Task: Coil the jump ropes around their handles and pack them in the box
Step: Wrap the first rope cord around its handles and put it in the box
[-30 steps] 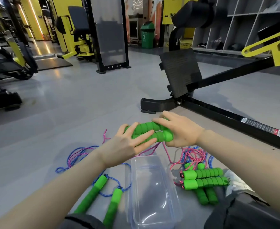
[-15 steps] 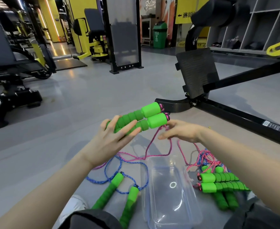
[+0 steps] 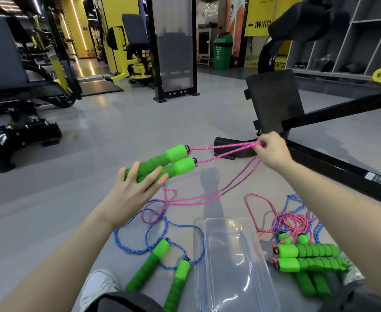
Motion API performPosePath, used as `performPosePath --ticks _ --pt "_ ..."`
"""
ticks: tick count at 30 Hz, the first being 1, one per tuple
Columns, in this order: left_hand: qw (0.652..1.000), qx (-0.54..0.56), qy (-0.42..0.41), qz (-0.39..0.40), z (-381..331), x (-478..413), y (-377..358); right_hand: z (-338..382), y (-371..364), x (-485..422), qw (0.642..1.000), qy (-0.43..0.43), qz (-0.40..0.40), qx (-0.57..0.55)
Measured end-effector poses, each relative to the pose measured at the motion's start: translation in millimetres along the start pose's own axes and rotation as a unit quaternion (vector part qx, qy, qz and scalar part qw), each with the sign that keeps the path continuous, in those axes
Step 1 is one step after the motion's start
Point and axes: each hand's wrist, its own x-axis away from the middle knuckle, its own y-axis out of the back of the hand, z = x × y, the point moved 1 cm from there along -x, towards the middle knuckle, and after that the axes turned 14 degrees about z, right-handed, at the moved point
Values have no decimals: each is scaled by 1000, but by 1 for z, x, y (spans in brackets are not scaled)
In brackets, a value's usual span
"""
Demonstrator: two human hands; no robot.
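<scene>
My left hand [image 3: 137,188] holds a pair of green foam handles [image 3: 173,162] side by side above the floor, fingers spread along them. A pink rope [image 3: 224,150] runs taut from both handle ends to my right hand [image 3: 271,149], which pinches the two strands; the slack loops down to the floor. An open clear plastic box [image 3: 236,264] sits on the floor in front of me. Left of it lies a blue rope [image 3: 137,235] with two green handles [image 3: 160,269]. To the right, several more green handles [image 3: 308,257] lie stacked with tangled pink and blue ropes.
A black gym machine frame [image 3: 333,167] with a footplate [image 3: 272,100] runs across the floor behind my right hand. My white shoe [image 3: 99,287] and dark trouser knee are at the bottom. More gym machines stand far left and at the back.
My right hand has taken hold of the pink rope and pulled it out to the right, so it is taut. My left hand kept the handles, now raised slightly.
</scene>
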Motion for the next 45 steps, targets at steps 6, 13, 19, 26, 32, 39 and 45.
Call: performPosePath --ticks 6,13,19,26,32,39,45 --pt "998 36 59 -9 -2 -31 10 2 94 -20 976 73 -164 128" --pt "998 21 54 -6 -4 -18 5 -38 28 8 936 10 243 256" --pt "999 7 -20 -50 -15 -23 9 -12 -16 28 932 5 360 47" --pt "992 95 10 -87 -24 -44 26 37 -42 41 862 78 343 -365" --pt "990 105 21 -89 -25 -46 28 52 -51 49 874 92 306 -367" --pt "996 75 38 -27 -26 -44 21 58 -57 67 919 121 374 -31" --pt "997 62 42 27 -26 -34 8 66 -39 73 891 144 431 11"
